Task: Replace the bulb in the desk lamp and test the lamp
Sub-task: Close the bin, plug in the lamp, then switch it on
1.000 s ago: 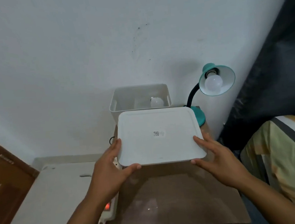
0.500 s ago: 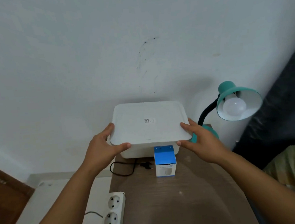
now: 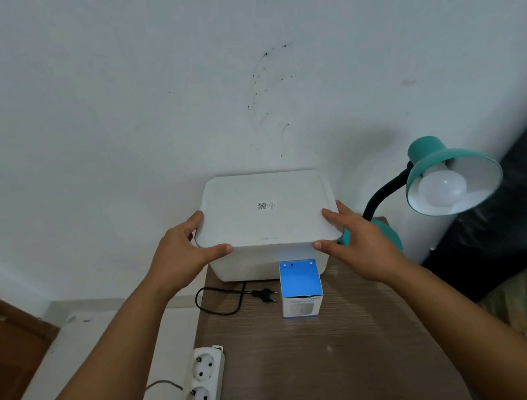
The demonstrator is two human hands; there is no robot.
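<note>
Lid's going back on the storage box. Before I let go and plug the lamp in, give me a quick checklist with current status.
1. Lid sits flat on the white box: ok.
2. Left hand and right hand off the lid: not ok, both hold its edges.
3. Bulb in the lamp: ok; screwed tight: cannot tell.
4. Lamp plug in the power strip: not ok, it lies loose on the table.
5. Free socket on the strip: ok.

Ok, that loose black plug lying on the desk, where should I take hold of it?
Pinch the black plug by its body from above, thumb and finger on its two flanks. It lies flat on the desk, pins pointing right toward the blue bulb box, cord trailing left, so both ends are taken and only the sides are free.
</note>
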